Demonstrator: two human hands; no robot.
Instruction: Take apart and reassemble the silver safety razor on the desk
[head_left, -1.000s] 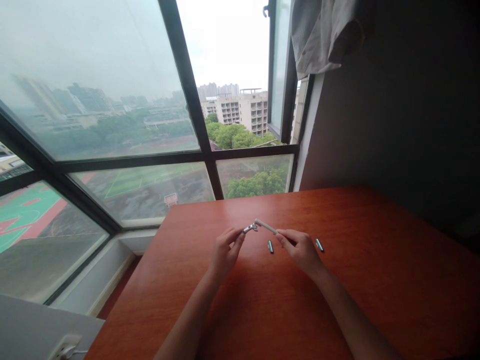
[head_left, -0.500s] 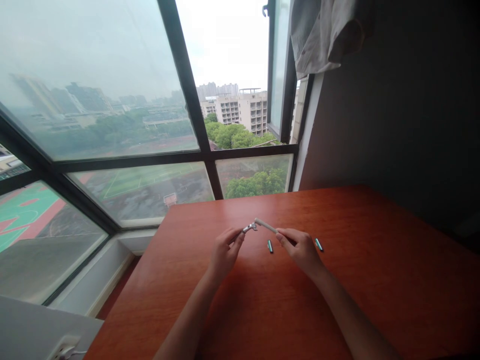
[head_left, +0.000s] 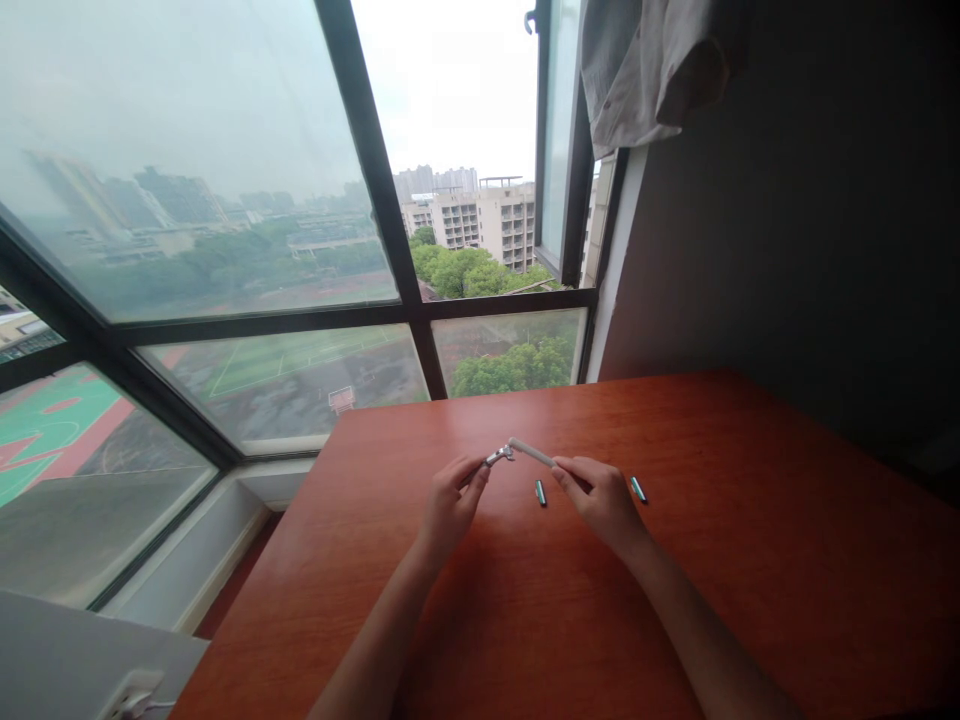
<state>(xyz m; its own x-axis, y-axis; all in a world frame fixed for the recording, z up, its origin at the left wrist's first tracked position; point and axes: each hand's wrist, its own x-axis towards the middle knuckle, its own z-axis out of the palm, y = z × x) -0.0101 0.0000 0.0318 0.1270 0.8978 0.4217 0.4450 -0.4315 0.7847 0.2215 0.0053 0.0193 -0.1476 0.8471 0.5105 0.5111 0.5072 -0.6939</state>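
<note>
My left hand [head_left: 454,505] is closed on a silver razor handle [head_left: 498,456], whose bare forked head points up and to the right. From the other side my right hand [head_left: 601,498] pinches a slim pale grey stick [head_left: 532,453] with a rounded tip. The stick's tip is right by the razor handle's head; whether they touch I cannot tell. On the table lies a small green-and-dark razor cartridge [head_left: 541,492], between the hands and nearer the right one. A second, similar cartridge [head_left: 637,489] lies just right of my right hand.
Both hands are above a reddish-brown wooden table [head_left: 750,520]. Large dark-framed windows [head_left: 495,305] stand behind and to the left of it. Grey cloth [head_left: 637,80] hangs at the upper right. A wall socket with a plug [head_left: 135,695] is at the lower left.
Very little differs. Both hands keep their grips and positions, and the stick's tip stays beside the razor handle's head.
</note>
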